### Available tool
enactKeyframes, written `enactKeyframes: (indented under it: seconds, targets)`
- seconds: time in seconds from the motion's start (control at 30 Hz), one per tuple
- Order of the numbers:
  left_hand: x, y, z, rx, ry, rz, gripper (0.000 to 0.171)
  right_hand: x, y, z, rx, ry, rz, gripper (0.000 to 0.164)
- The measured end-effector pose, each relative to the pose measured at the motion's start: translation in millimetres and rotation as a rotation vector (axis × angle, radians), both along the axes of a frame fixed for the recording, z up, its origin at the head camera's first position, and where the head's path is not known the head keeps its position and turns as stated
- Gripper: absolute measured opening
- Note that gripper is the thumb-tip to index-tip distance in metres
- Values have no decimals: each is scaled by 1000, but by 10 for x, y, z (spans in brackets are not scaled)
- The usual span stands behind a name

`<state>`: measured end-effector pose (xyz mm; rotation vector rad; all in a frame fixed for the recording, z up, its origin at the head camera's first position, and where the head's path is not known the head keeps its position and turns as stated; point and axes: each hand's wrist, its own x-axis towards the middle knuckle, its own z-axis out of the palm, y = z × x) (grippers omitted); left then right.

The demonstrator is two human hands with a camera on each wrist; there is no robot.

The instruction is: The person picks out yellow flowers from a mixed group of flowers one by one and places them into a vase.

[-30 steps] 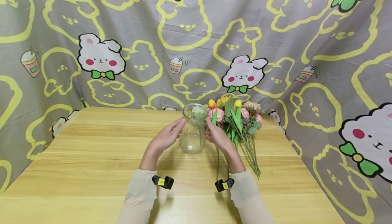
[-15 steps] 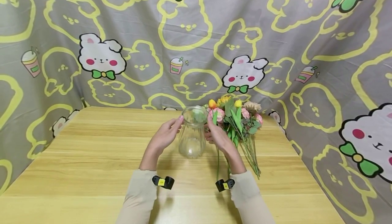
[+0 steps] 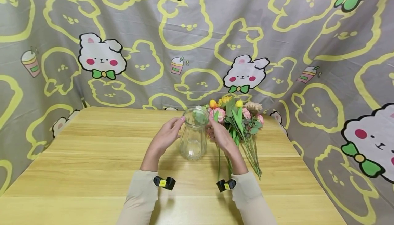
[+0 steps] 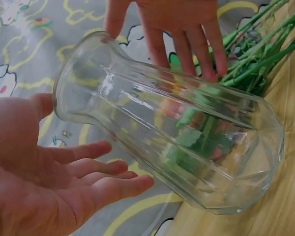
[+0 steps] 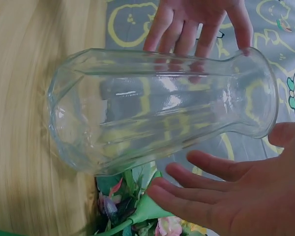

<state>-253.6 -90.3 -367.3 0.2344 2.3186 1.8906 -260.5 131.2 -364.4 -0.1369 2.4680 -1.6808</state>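
Observation:
A clear glass vase (image 3: 193,144) with a flared rim and faceted base stands upright on the wooden table between the two hands. My left hand (image 3: 165,135) is at its left side, thumb tip right at the rim; in the left wrist view that hand's fingers (image 4: 96,169) extend straight beside the glass (image 4: 187,123). On the other side, my right hand (image 3: 222,137) mirrors this. Its fingers (image 5: 206,189) reach out straight in the right wrist view, with the thumb against the vase's (image 5: 162,108) lip. The vase contains nothing.
Loose artificial flowers (image 3: 238,115) lie at the back right of the table (image 3: 101,170), behind and beside the right hand, with long green stems (image 3: 253,156) pointing toward the front. A grey patterned curtain (image 3: 147,23) encloses the table's back and sides.
The vase has shifted a little toward the person, its rim and base both lower in the head view. The hands stay nearly in place, and the right fingers have spread away slightly.

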Motion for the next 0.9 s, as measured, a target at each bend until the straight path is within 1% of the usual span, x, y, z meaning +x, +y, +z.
enactKeyframes:
  seconds: [0.07,0.13,0.33,0.47,0.63,0.8,0.9]
  targets:
    - [7,3,13,-7,9,-1,67,0,-8,17,-33,-3,-2,84]
    - [10,6,20,0,13,-9,65,-1,-8,23,-50,-9,6,82]
    - [22,9,7,30,23,-38,63,9,-14,3,-136,-29,57,88]
    - [18,2,-7,42,30,-58,62,36,-34,1,-176,-33,37,83]
    - [4,-17,-24,42,54,-74,64,52,-64,15,-164,-19,0,77]
    - [-1,-11,-43,51,61,-52,64,62,-72,21,-145,-14,-23,80]
    - [8,3,-55,50,77,-38,64,64,-72,20,-137,-12,-23,81]
